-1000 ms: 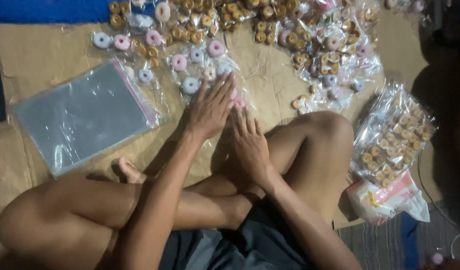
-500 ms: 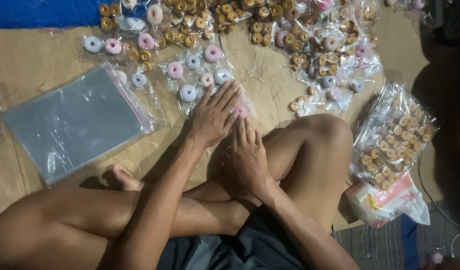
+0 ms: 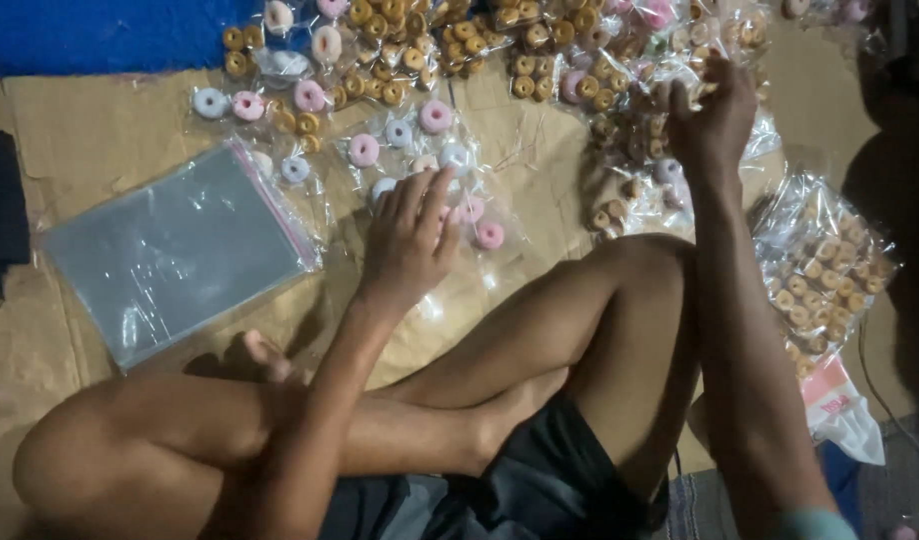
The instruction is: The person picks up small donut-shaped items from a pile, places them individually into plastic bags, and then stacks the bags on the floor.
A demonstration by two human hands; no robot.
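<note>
From the crossed bare knees (image 3: 620, 300) out: left hand (image 3: 410, 240) lies flat, fingers spread, on the clear packet of pink and white ring sweets (image 3: 450, 190) just beyond them, while right hand (image 3: 715, 115) reaches farther right, fingers curled into the heap of clear-wrapped golden ring biscuits (image 3: 620, 110).

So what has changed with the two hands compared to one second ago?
The right hand left the left hand's side and moved out to the right, up to the heap of small packed brown rings; whether it grips one is unclear. The left hand stayed flat on the clear packet of pink and white rings. The empty clear bags lie as before.
</note>
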